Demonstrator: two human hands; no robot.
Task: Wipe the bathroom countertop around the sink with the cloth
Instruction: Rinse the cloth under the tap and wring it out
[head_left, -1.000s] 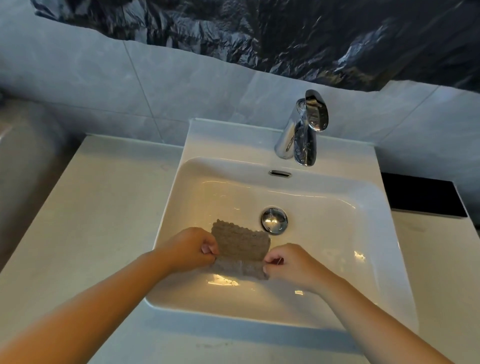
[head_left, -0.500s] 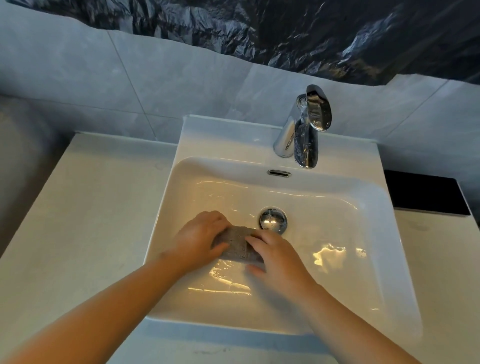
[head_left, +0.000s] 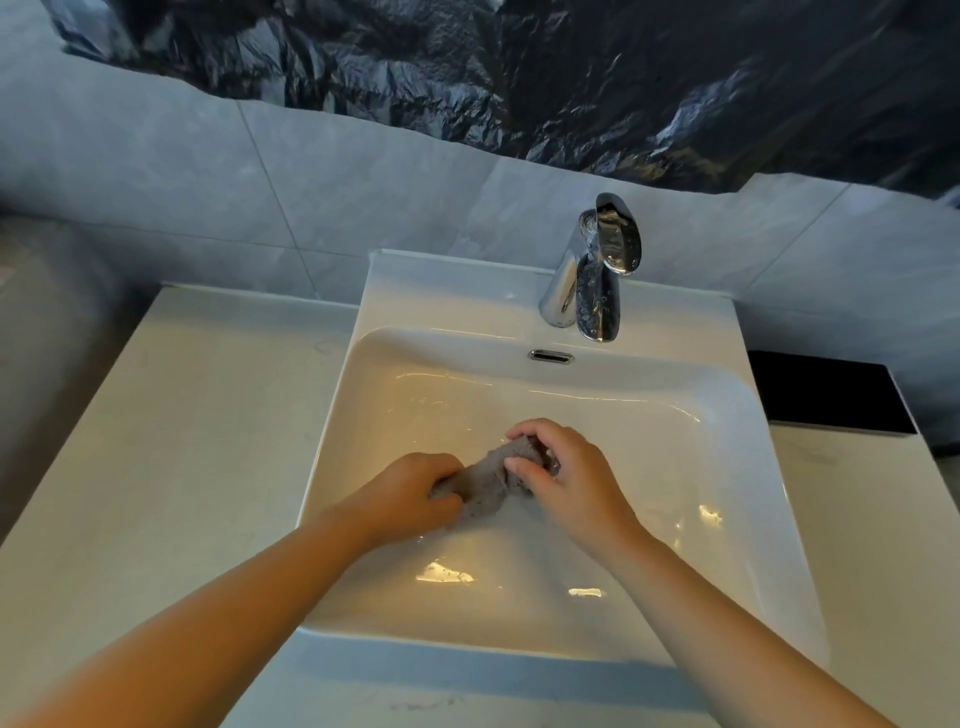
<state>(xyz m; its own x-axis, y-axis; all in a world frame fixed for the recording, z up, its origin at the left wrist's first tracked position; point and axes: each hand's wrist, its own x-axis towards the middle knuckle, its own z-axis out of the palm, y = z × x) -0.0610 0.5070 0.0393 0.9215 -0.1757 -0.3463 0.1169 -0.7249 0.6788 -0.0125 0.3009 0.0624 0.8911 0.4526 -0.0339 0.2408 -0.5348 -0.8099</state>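
A small grey-brown cloth (head_left: 488, 480) is bunched into a twisted roll over the middle of the white sink basin (head_left: 727, 467). My left hand (head_left: 410, 496) grips its near left end. My right hand (head_left: 566, 478) curls round its far right end and hides the drain. The pale countertop (head_left: 171, 441) runs to the left of the sink and also to the right of it.
A chrome tap (head_left: 597, 280) stands on the sink's back ledge, with an overflow slot (head_left: 550, 356) below it. A black flat object (head_left: 826, 395) lies at the back right. Grey wall tiles and dark crinkled plastic sheeting (head_left: 519, 67) rise behind.
The cloth was held spread flat between both hands, then folded under them. Now it is bunched and twisted, with my right hand shifted up over the drain.
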